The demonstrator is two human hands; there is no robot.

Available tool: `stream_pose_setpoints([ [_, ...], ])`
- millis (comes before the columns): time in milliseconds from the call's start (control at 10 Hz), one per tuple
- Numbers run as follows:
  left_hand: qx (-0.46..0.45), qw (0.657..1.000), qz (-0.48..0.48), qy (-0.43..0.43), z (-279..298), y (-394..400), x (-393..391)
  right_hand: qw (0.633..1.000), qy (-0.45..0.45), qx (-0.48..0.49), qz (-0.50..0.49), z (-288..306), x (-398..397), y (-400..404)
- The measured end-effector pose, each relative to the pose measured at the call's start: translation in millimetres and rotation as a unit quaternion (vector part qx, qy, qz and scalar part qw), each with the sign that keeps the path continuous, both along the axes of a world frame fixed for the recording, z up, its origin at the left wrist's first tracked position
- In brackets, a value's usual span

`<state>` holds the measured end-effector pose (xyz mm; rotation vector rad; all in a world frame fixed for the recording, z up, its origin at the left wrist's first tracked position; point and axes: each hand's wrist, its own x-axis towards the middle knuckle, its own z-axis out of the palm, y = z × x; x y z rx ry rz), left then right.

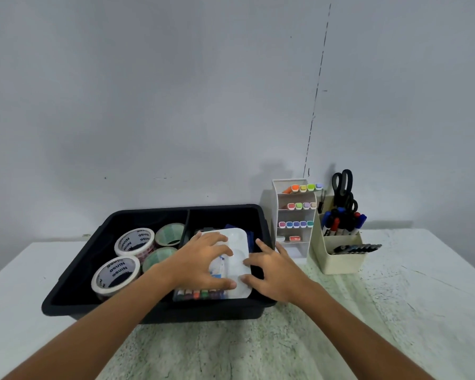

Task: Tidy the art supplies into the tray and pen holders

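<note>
Both hands on white paint palette (237, 244) in black tray (154, 311) right compartment: left hand (203, 263) fingers curled gripping it, right hand (272, 272) fingers spread, touching its right edge.

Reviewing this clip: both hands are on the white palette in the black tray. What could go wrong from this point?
1. The white palette lies on top of other supplies, including a row of paint tubes, not on the tray floor; it may rock or slide once the left hand and right hand let go.
2. Pressing down on it could squash what lies underneath.
3. The right hand sits by the black tray wall nearest the marker rack; a wide pull-back might nudge that rack.
</note>
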<state>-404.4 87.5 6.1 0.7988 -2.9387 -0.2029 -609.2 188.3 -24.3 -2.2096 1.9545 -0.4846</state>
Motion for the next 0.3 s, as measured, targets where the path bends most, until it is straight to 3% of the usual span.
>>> stream_pose_setpoints([
  [200, -0.035, 0.997, 0.059, 0.037, 7, 24, -17, 0.994, -0.105, 0.008, 0.025, 9, -18, 18],
  [300, -0.015, 0.989, 0.058, 0.136, 6, 58, -15, 0.986, -0.166, 0.017, 0.021, 23, -40, 39],
])
